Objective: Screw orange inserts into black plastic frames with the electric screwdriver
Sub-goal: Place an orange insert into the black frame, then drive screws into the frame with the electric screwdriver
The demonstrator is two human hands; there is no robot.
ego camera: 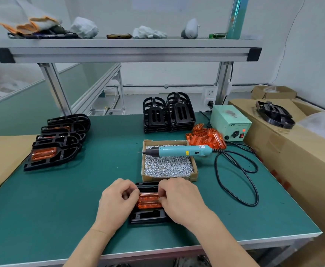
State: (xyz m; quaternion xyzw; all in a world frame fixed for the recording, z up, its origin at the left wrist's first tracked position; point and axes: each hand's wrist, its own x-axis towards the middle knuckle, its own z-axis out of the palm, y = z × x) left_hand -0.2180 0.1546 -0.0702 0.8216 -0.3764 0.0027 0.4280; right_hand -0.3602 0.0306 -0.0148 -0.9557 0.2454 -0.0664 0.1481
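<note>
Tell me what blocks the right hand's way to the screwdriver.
Nothing visible does. The screwdriver lies bare across the open box of screws, just beyond the right hand, which holds the orange insert.

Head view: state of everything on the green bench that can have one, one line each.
Left hand: pinching orange translucent insert's left end.
Right hand: pinching its right end.
Black plastic frame: flat, insert resting in it.
Teal electric screwdriver: unheld, lying across cardboard screw box.
Cardboard screw box: open, full.
</note>
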